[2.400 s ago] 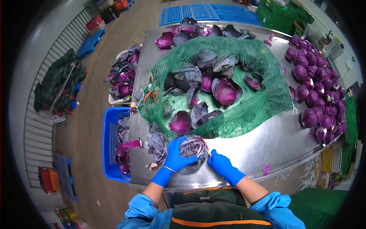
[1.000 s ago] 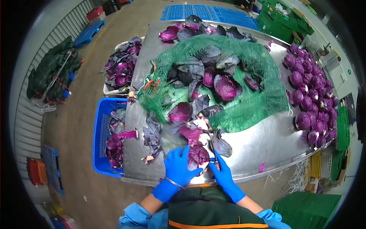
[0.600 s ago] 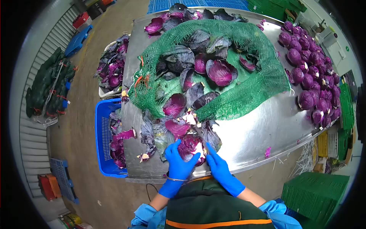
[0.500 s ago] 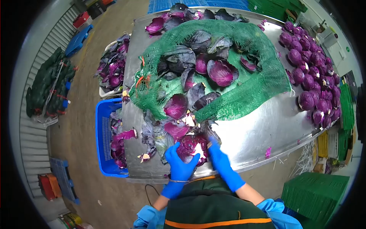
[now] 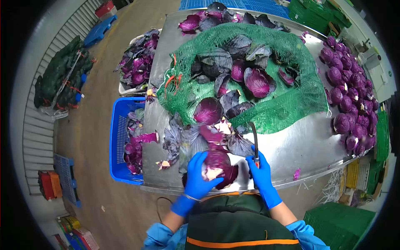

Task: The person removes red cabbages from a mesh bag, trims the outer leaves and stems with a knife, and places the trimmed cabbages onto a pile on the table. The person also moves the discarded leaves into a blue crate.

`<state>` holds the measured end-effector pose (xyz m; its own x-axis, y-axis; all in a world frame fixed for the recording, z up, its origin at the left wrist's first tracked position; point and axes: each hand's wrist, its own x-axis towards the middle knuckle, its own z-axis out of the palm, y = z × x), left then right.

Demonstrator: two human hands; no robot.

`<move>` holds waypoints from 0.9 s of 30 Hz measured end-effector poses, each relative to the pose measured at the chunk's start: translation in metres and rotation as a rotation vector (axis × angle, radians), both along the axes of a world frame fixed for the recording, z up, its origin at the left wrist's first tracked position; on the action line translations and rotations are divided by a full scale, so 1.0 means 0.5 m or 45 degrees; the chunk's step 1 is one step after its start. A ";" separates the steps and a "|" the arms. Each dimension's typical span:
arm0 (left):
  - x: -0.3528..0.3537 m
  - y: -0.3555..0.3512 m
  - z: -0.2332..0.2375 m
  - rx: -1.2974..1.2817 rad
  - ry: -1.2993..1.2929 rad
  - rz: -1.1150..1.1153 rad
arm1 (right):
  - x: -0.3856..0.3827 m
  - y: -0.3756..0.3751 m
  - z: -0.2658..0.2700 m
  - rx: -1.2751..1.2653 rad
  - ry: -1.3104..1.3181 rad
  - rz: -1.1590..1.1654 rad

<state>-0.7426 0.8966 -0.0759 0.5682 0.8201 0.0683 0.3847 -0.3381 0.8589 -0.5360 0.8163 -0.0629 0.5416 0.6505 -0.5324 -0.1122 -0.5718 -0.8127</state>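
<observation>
A purple cabbage (image 5: pixel 221 162) rests at the near edge of the metal table (image 5: pixel 283 154), its pale cut stem facing me. My left hand (image 5: pixel 196 177), in a blue glove, grips its left side with the thumb across the front. To the right, apart from the cabbage, my gloved right hand (image 5: pixel 261 173) is closed round the handle of a curved knife (image 5: pixel 255 135), blade pointing away from me. Loose outer leaves (image 5: pixel 191 139) lie just beyond the cabbage. A green mesh bag (image 5: pixel 287 112) is spread behind them with more dark leaves on it.
Many trimmed purple cabbages (image 5: pixel 348 104) are heaped along the table's right side. A blue basket (image 5: pixel 118 141) and a white bin (image 5: pixel 125 89), both holding leaves, stand at the left. Green crates (image 5: pixel 339 225) are at the lower right.
My right hand has drawn away from the cabbage to the right, and the knife now shows plainly. The cabbage has turned under my left hand. The whole view has shifted slightly.
</observation>
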 end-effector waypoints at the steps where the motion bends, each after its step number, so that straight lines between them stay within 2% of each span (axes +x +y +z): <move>1: -0.005 0.063 0.036 -0.052 0.071 -0.338 | 0.007 0.032 0.016 0.001 -0.008 0.005; 2: -0.005 0.111 0.041 0.024 0.104 -0.639 | 0.013 0.063 0.031 0.150 -0.001 0.103; 3: -0.005 0.135 0.048 0.134 0.111 -0.676 | 0.013 0.081 0.043 0.305 0.005 0.202; 5: -0.006 0.115 0.055 -0.161 0.057 -0.299 | 0.016 0.110 0.064 0.400 -0.061 0.417; 6: 0.008 0.083 0.054 -0.394 -0.043 -0.130 | 0.018 0.106 0.037 0.402 -0.126 0.490; 7: 0.024 0.041 -0.001 0.015 0.102 0.086 | 0.018 0.098 0.004 0.389 -0.012 0.547; 8: 0.054 0.037 -0.014 0.014 0.069 0.277 | 0.011 0.084 -0.023 0.365 -0.085 0.598; 9: 0.073 0.026 -0.025 -0.013 0.047 0.479 | -0.011 0.082 0.000 0.319 -0.146 0.660; 10: 0.084 0.035 -0.037 0.119 0.030 0.572 | -0.016 0.076 0.041 0.143 0.192 0.502; 11: 0.075 0.048 -0.043 0.082 -0.032 0.488 | -0.015 0.067 0.061 0.124 0.189 0.529; 13: 0.043 0.069 -0.021 0.013 -0.099 0.205 | -0.004 0.064 0.077 0.295 0.282 0.450; 14: 0.030 0.074 -0.030 -0.024 -0.127 0.074 | 0.014 0.056 0.041 0.336 0.116 0.522; 15: 0.030 0.060 -0.028 -0.010 -0.079 0.102 | 0.016 0.070 0.046 0.515 -0.429 0.680; 16: 0.040 0.047 -0.032 -0.036 -0.070 0.100 | 0.019 0.090 0.058 0.503 -0.543 0.776; 18: 0.069 0.037 -0.035 -0.105 -0.124 0.385 | 0.022 0.119 0.080 0.395 -0.666 0.968; 19: 0.072 0.041 -0.035 -0.102 -0.136 0.388 | 0.020 0.129 0.076 0.396 -0.678 0.972; 21: 0.072 0.050 -0.034 0.022 -0.066 0.333 | 0.012 0.152 0.063 0.227 -0.825 1.274; 22: 0.074 0.049 -0.032 0.028 -0.072 0.358 | 0.007 0.166 0.062 0.050 -0.671 1.180; 23: 0.075 0.042 -0.028 0.028 -0.072 0.383 | 0.023 0.189 0.044 0.012 -0.651 1.190; 25: 0.077 0.043 -0.031 0.060 -0.030 0.377 | 0.055 0.211 -0.033 0.118 -0.389 0.977; 26: 0.074 0.044 -0.024 -0.010 -0.023 0.360 | 0.066 0.225 -0.038 -0.004 -0.429 0.972; 27: 0.072 0.044 -0.016 0.042 -0.029 0.320 | 0.078 0.235 -0.059 0.017 -0.444 0.966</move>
<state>-0.7064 0.9188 -0.0841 0.3447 0.9325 0.1079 0.4410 -0.2623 0.8583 -0.4972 0.9336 -0.0925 0.0864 0.9102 -0.4051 0.5585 -0.3810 -0.7368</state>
